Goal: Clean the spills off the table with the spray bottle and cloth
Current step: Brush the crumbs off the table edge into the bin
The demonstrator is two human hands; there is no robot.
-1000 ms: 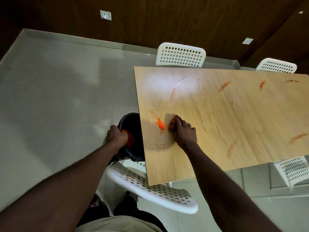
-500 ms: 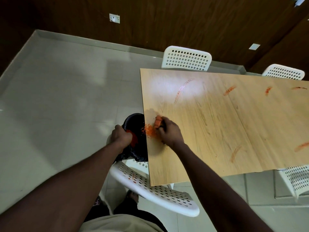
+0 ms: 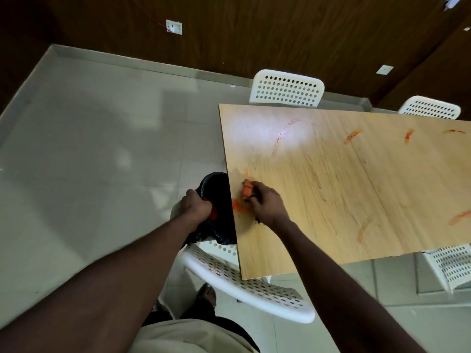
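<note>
My right hand [image 3: 267, 205] is shut on a small orange cloth [image 3: 247, 191], pressed onto the wooden table [image 3: 331, 194] close to its left edge. A streak of orange crumbs [image 3: 239, 207] lies between the cloth and that edge. My left hand [image 3: 195, 203] grips the rim of a black bin [image 3: 216, 182] held just below the edge, with something orange showing under the fingers. Red-orange smears mark the tabletop: one at the far middle [image 3: 353, 136], one at the right [image 3: 461, 216], and a faint one nearer me [image 3: 364, 226]. No spray bottle is in view.
White perforated chairs stand around the table: one at the far side [image 3: 286, 90], one at the far right [image 3: 430, 108], one right below me at the near corner [image 3: 249, 286], one at the near right [image 3: 453, 266]. Pale tiled floor [image 3: 102, 161] lies to the left.
My right hand has slid the cloth leftward, pushing the orange crumbs from further in on the table to its left edge above the bin. My left hand keeps hold of the bin.
</note>
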